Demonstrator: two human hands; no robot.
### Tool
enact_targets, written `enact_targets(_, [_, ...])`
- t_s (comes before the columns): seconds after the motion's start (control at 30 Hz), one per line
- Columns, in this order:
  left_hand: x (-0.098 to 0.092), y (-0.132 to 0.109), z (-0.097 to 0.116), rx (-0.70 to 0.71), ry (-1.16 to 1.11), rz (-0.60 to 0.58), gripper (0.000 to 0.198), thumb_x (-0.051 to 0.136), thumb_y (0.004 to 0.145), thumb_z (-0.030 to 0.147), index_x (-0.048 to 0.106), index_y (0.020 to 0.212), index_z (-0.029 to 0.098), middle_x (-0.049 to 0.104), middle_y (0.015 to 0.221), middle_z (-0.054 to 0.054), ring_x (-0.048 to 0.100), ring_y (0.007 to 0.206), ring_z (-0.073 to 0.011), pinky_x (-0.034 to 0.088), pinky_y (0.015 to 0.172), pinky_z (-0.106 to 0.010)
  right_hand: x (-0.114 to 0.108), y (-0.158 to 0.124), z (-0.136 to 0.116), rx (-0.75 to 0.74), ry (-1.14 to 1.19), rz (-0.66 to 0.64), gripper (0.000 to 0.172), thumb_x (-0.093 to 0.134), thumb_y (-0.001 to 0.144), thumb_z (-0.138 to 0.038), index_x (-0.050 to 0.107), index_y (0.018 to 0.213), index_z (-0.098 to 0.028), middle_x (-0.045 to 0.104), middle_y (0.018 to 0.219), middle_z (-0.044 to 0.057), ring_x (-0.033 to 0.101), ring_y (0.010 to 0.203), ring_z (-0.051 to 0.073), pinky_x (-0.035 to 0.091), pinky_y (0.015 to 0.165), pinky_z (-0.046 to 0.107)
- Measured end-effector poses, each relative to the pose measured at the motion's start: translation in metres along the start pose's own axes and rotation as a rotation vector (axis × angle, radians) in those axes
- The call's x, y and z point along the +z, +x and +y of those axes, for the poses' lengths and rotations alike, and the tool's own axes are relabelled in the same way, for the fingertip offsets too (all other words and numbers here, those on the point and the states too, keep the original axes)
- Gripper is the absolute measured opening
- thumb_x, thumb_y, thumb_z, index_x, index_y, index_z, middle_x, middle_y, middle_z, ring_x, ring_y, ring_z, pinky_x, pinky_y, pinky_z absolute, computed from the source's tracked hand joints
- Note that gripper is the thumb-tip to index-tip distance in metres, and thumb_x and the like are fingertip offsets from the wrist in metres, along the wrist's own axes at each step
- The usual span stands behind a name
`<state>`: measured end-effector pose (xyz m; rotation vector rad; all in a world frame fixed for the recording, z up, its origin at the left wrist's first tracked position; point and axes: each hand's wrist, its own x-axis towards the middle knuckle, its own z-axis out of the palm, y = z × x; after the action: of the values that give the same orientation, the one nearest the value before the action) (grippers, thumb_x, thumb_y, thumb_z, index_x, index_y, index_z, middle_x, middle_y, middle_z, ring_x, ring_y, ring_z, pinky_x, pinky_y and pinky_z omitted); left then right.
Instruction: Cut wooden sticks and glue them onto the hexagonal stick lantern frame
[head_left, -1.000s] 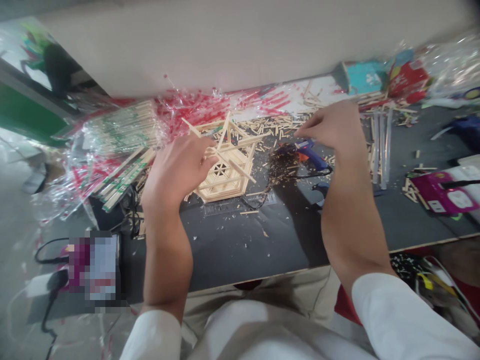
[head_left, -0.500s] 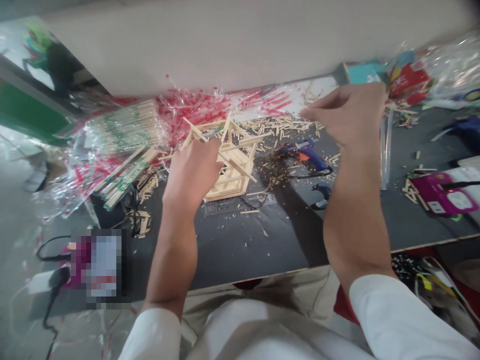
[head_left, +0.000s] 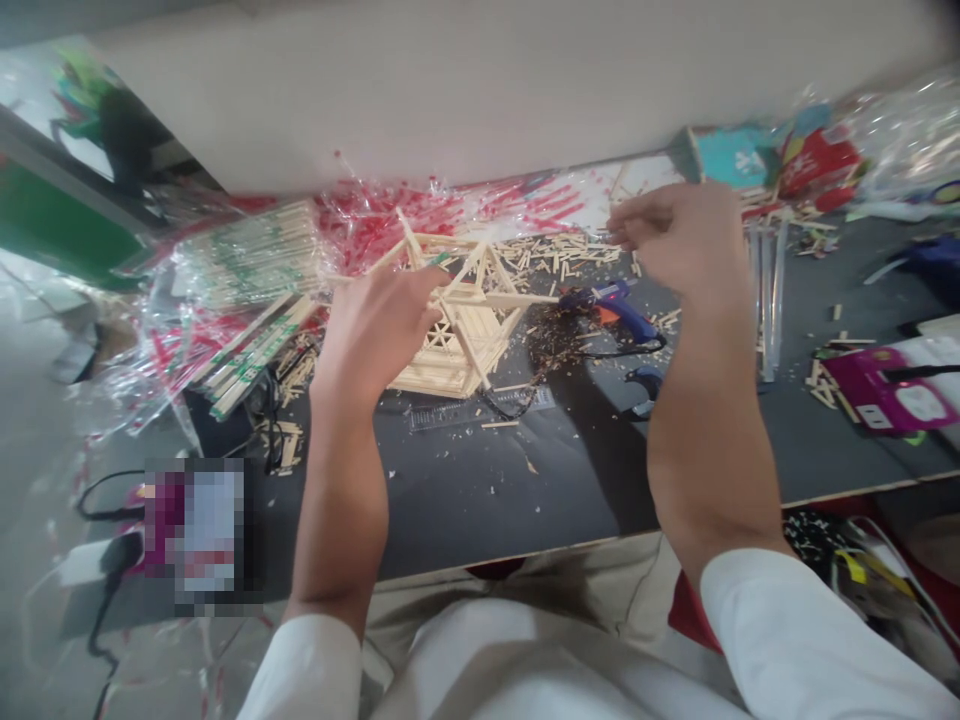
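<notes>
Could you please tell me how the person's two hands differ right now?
The left hand grips the stick model; the right hand is clear of it. The left lies nearer the person; the right is farther back, over loose sticks, fingers pinched. Both are bare, with white sleeves.

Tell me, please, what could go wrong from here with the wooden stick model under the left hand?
The left hand holds the pale hexagonal wooden-stick model, whose thin roof sticks jut outward; they might snap or come unstuck. The blue glue gun lies close beside it, so the right hand could brush its tip.
</notes>
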<state>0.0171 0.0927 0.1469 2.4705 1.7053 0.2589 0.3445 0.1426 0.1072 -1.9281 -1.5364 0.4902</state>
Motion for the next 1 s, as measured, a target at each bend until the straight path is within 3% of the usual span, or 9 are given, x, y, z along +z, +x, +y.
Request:
enact_targets(0.1, [-0.008,0.001,-0.003,0.023,-0.041,-0.035,0.035,0.073,0.101,0.025,0.080,0.134,0.031,0.086,0.108,-0.007,0.077,0.107,-0.0315,0.056,0.101,-0.045,-0.002,0.003,0.009,0.079,-0.407,-0.180,0.025,0.079,0.097,-0.024,0.082,0.118,-0.010,0.081,0.125,0.026,0.078,0.120,0.035,0.059,0.103,0.048])
enact_targets(0.2, [-0.011,0.002,-0.006,-0.011,-0.026,-0.074,0.029,0.077,0.098,0.023,0.084,0.126,0.031,0.087,0.100,-0.006,0.079,0.103,-0.0331,0.057,0.096,-0.047,0.000,0.006,0.022,0.219,-0.695,-0.426,0.042,0.091,0.087,-0.051,0.081,0.094,-0.011,0.080,0.113,0.032,0.077,0.110,0.046,0.060,0.091,0.055])
enact_targets(0.37, [-0.009,0.002,-0.011,-0.025,-0.032,-0.086,0.030,0.080,0.096,0.021,0.085,0.124,0.033,0.087,0.097,-0.005,0.080,0.100,-0.0339,0.057,0.094,-0.047,0.012,0.011,0.032,0.233,-0.751,-0.572,0.052,0.093,0.074,-0.069,0.077,0.087,-0.022,0.080,0.098,0.019,0.077,0.099,0.042,0.062,0.086,0.052])
enact_targets(0.47, [-0.009,0.002,-0.012,-0.038,-0.037,-0.094,0.031,0.081,0.097,0.023,0.085,0.127,0.031,0.088,0.100,-0.006,0.080,0.101,-0.0349,0.056,0.097,-0.049,0.017,0.014,0.031,0.221,-0.745,-0.619,0.042,0.094,0.072,-0.061,0.076,0.084,-0.025,0.077,0.089,0.014,0.077,0.095,0.040,0.061,0.083,0.050])
enact_targets(0.57, [-0.009,0.003,-0.012,-0.054,-0.042,-0.114,0.032,0.080,0.098,0.021,0.085,0.129,0.027,0.088,0.103,-0.008,0.080,0.104,-0.0374,0.055,0.097,-0.051,0.014,0.014,0.027,0.192,-0.702,-0.551,0.020,0.084,0.085,-0.039,0.077,0.085,-0.021,0.078,0.088,0.016,0.076,0.090,0.036,0.058,0.080,0.046])
enact_targets(0.63, [-0.009,0.003,-0.012,-0.046,-0.054,-0.119,0.033,0.079,0.098,0.019,0.085,0.129,0.027,0.088,0.104,-0.008,0.080,0.107,-0.0373,0.055,0.097,-0.050,0.009,0.012,0.021,0.149,-0.663,-0.454,0.016,0.077,0.091,-0.031,0.079,0.094,-0.016,0.081,0.102,0.023,0.077,0.096,0.037,0.055,0.081,0.045])
enact_targets(0.73, [-0.008,0.004,-0.013,-0.032,-0.075,-0.118,0.031,0.077,0.097,0.017,0.086,0.125,0.028,0.088,0.103,-0.007,0.080,0.106,-0.0345,0.055,0.098,-0.047,0.000,0.006,0.009,0.097,-0.609,-0.290,0.034,0.070,0.099,-0.033,0.076,0.122,-0.009,0.076,0.129,0.032,0.075,0.115,0.040,0.053,0.086,0.044])
enact_targets(0.87, [-0.008,0.005,-0.017,-0.017,-0.076,-0.085,0.028,0.074,0.097,0.019,0.088,0.118,0.030,0.089,0.107,-0.005,0.080,0.103,-0.0307,0.054,0.098,-0.044,-0.004,-0.009,-0.012,-0.020,-0.317,0.018,0.043,0.066,0.100,-0.029,0.068,0.138,-0.007,0.076,0.132,0.028,0.073,0.115,0.035,0.052,0.092,0.041])
enact_targets(1.0, [-0.008,0.006,-0.019,-0.029,-0.079,-0.076,0.025,0.074,0.098,0.024,0.088,0.118,0.030,0.089,0.116,-0.006,0.081,0.110,-0.0323,0.055,0.100,-0.045,0.000,-0.022,-0.027,-0.175,-0.126,0.069,0.051,0.079,0.095,-0.031,0.067,0.141,-0.011,0.079,0.129,0.022,0.074,0.109,0.030,0.054,0.095,0.039])
